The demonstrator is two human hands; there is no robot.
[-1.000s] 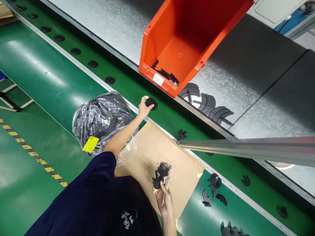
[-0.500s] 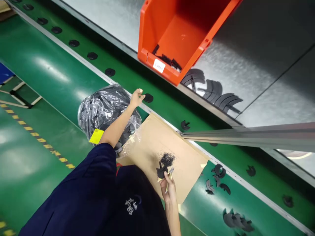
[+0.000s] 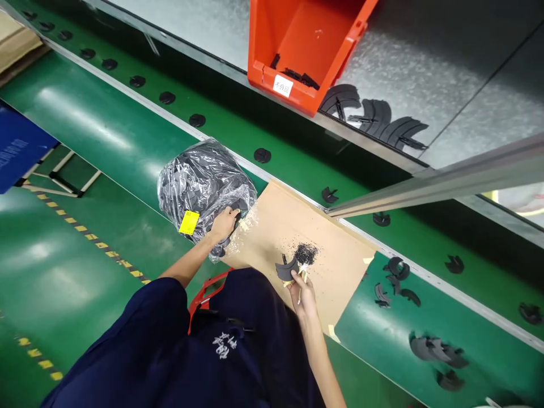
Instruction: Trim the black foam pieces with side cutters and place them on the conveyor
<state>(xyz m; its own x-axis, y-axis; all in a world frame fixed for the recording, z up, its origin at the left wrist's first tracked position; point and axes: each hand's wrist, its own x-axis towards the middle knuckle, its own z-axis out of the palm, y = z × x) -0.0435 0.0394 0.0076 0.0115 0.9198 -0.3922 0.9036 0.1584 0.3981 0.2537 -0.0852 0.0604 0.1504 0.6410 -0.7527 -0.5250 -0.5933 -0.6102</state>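
Note:
My left hand (image 3: 224,223) reaches into the mouth of a clear plastic bag (image 3: 191,170) full of black curved parts. Its fingers are curled at a black plastic part (image 3: 238,214) there; the fingertips are partly hidden. Over the brown cardboard sheet (image 3: 331,226), my right hand (image 3: 303,292) grips a black curved plastic part (image 3: 287,270) with a thin stem sticking up. The same hand also holds a pair of nippers (image 3: 303,275) with pale yellow handles. Just beyond the nippers lies a pile of small black trimmings (image 3: 306,253) on the cardboard.
Black parts (image 3: 262,155) lie spaced along the green conveyor belt (image 3: 293,170) behind the cardboard. Loose parts (image 3: 437,349) are at the right. An orange bin (image 3: 293,56) stands at the back, beside more curved parts (image 3: 376,119). A metal post (image 3: 425,184) rises at the right.
My left hand has moved back from over the conveyor to the bag's mouth. A pair of black discs lies on the belt near where it was. My right hand keeps its hold. The view has shifted.

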